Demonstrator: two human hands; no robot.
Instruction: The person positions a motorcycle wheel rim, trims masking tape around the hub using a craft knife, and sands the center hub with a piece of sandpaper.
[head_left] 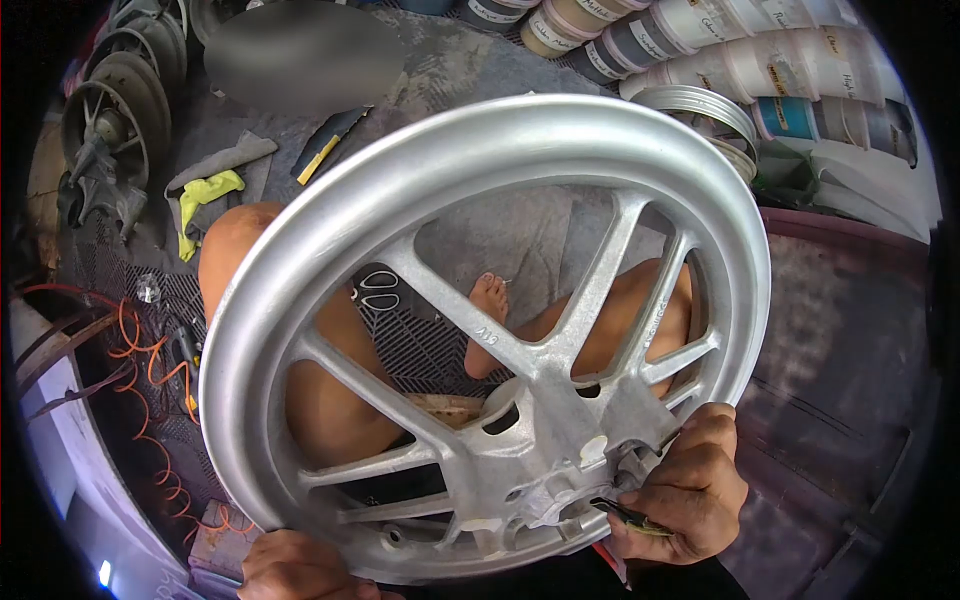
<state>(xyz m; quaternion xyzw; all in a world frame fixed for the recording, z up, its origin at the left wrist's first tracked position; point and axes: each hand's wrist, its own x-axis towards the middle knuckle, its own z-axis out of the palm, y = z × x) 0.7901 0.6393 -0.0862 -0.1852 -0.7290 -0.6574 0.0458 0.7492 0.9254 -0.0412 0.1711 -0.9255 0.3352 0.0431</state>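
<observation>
A large silver spoked wheel rim point(557, 350) fills the middle of the view, tilted above the person's bare legs. At its lower left edge, my left hand point(300, 568) is closed on the rim, partly cut off by the frame's bottom. My right hand point(690, 490) is closed beside the hub at the lower right, pinching a small dark cutter-like tool point(630, 517) whose tip points at the hub. What its other fingers touch is partly hidden.
Scissors point(378, 290) lie on the floor behind the spokes. Other wheels point(120, 110) stand at the upper left, near a yellow-green cloth point(205, 200). An orange coiled hose point(140, 400) lies left. Labelled tubs point(650, 45) line the upper right; a dark red panel point(820, 400) lies right.
</observation>
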